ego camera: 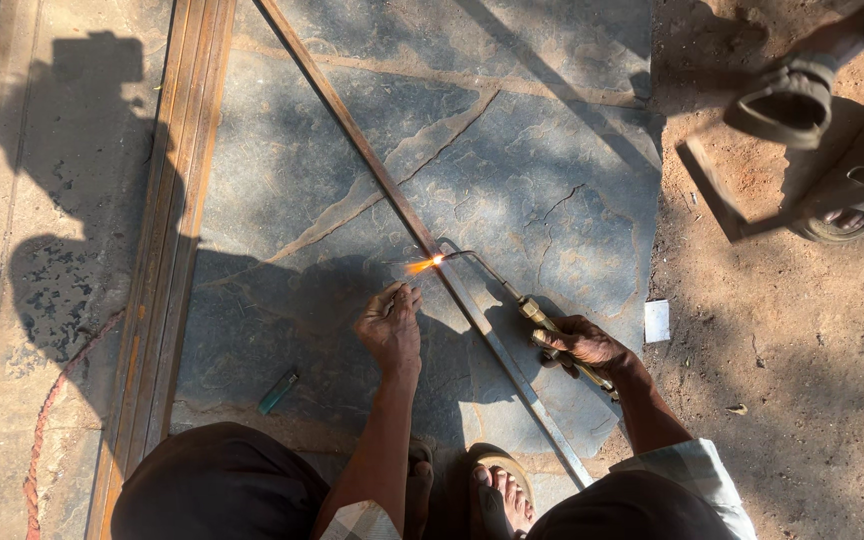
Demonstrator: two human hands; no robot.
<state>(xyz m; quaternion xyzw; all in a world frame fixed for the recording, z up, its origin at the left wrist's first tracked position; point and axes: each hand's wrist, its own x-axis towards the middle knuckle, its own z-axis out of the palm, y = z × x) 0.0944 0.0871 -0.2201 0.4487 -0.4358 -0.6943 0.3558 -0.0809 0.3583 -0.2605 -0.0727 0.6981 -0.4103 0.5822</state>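
My right hand (584, 345) grips a brass gas torch (542, 322) whose thin bent nozzle reaches left to a small orange flame (428, 264). The flame plays on a long narrow metal strip (392, 195) lying diagonally across the stone paving. My left hand (390, 325) sits just left of the strip, pinching a thin filler rod (399, 290) whose tip points at the flame. I squat over the work, knees and sandalled feet at the bottom edge.
A bundle of long rusty metal bars (174, 200) lies along the left. A green lighter (278, 391) rests on the stone near my left knee. A reddish hose (47, 420) curls at lower left. Another person's sandalled feet (832, 120) stand on dirt, top right.
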